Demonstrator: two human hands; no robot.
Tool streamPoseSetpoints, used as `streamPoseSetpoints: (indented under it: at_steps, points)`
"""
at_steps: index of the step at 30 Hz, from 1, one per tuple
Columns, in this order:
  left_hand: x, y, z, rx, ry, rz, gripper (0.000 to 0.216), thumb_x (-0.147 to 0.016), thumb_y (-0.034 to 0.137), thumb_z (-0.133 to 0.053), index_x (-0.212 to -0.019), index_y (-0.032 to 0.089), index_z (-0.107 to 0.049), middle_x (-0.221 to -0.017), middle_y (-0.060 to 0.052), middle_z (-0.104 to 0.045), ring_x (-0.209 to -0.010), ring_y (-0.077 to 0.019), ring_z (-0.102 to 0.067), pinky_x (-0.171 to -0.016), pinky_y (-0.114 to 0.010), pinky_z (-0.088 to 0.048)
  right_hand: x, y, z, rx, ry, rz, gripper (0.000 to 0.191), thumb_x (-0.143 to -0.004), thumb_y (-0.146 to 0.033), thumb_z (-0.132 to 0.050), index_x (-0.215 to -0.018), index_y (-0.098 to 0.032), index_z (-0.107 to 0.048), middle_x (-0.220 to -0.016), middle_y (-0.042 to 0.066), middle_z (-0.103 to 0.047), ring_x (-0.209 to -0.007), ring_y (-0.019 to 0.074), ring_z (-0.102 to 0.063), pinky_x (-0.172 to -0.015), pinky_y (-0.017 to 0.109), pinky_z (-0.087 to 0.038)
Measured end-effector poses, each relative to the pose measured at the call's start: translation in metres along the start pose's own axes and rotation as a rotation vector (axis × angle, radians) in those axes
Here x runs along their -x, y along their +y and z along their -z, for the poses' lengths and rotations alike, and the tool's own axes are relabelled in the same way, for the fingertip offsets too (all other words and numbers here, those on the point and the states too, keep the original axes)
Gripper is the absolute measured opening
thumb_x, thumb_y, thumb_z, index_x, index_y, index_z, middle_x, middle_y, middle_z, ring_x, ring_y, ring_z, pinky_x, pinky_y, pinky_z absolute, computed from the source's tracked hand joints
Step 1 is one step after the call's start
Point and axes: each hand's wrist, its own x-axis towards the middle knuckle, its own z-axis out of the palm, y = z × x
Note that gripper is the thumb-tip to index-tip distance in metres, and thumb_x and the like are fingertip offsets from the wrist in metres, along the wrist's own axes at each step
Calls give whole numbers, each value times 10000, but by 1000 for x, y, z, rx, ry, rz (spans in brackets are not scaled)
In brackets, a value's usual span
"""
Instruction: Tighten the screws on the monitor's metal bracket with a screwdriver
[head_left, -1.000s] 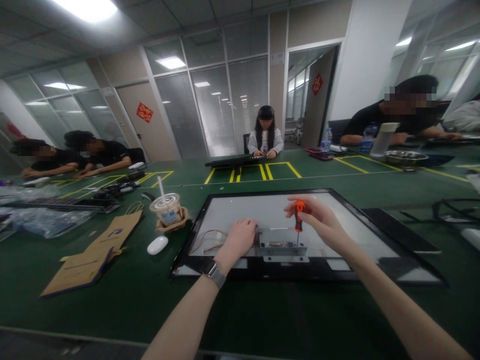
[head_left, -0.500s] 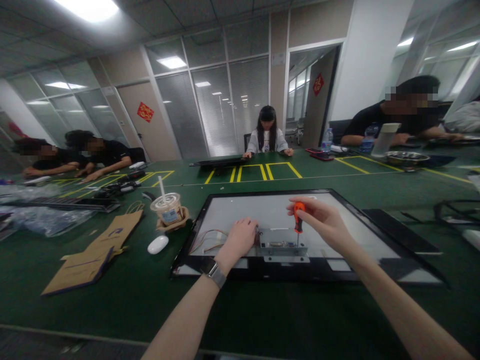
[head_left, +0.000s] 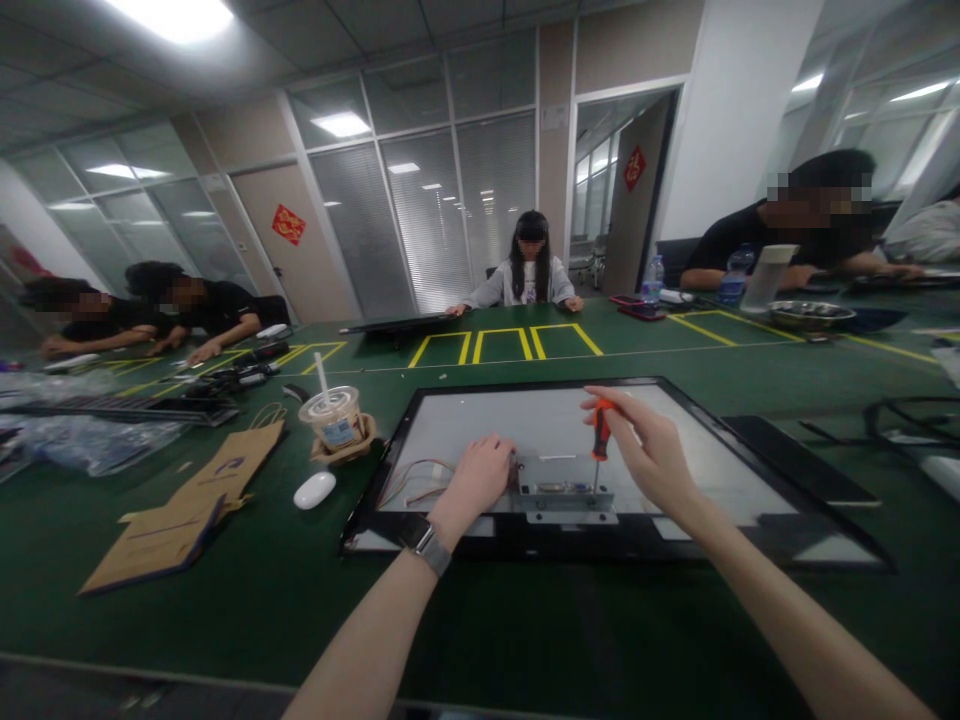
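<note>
You sit at a wide green counter [head_left: 225, 610] with a large flat screen panel [head_left: 465, 425] lying face down in front of you. At far left, two people lean over their own work, and plastic-wrapped parts lie near them. Closer in, a flattened brown paper bag [head_left: 180, 500] lies on the counter, with a white computer mouse [head_left: 315, 489] just beside it and an iced drink cup [head_left: 334, 415] with a straw behind that. Thin coloured wires [head_left: 412, 480] trail across the left part of the panel. Your left hand [head_left: 480, 480], with a watch on the wrist, is curled loosely with its fingertips pressed against the left end of a small metal box [head_left: 562, 482] mounted near the panel's near edge; it steadies the box but grips nothing. Your right hand [head_left: 649, 450] is closed in a fingertip pinch around the orange handle of a small screwdriver [head_left: 600, 435], which stands nearly upright with its tip down at the right end of the box. To do this well, it seems best to keep the shaft straight over the screw, press lightly downward, and brace the box with your left hand so that it cannot shift. Farther right, another person sits behind a water bottle [head_left: 654, 278] and a metal bowl [head_left: 810, 315].
</note>
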Motion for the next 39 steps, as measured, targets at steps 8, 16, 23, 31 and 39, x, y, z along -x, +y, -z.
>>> streamPoseSetpoints:
  at_steps: [8, 16, 23, 31, 39]
  points:
    - [1, 2, 3, 13, -3, 5, 274, -981, 168, -356, -1141, 195, -577, -1114, -87, -611, -1036, -212, -582, -917, -353, -447, 0, -9, 0, 163, 99, 152, 104, -894, -278, -595, -948, -233, -672, -794, 41, -592, -710, 205, -588, -700, 369, -483]
    - [0, 2, 4, -9, -14, 6, 279, -976, 158, -354, -1133, 184, -582, -1104, -93, -617, -1031, -217, -586, -916, -358, -447, 1, -7, -1, 132, 64, 149, 225, -928, -196, -529, -1104, -227, -666, -847, 53, -645, -783, 217, -631, -739, 370, -487]
    - [2, 2, 5, -1, -5, -3, 275, -983, 165, -353, -1147, 189, -574, -1098, -88, -612, -1031, -210, -585, -924, -351, -442, 0, -8, 0, 124, 88, 160, 150, -921, -237, -537, -975, -223, -676, -883, 70, -630, -828, 235, -624, -745, 380, -488]
    - [1, 1, 2, 8, 17, -3, 268, -976, 168, -362, -1134, 197, -577, -1097, -78, -613, -1005, -216, -586, -894, -352, -447, 0, -12, -1, 123, 117, 160, 94, -882, -227, -612, -930, -245, -691, -801, 48, -638, -737, 215, -621, -716, 377, -494]
    - [2, 1, 2, 5, 5, -3, 286, -979, 162, -349, -1152, 190, -575, -1110, -87, -615, -1025, -213, -584, -904, -352, -446, 1, -7, 1, -31, -8, 102, 289, -964, -213, -432, -1103, -258, -682, -1087, 92, -666, -1026, 249, -631, -863, 425, -489]
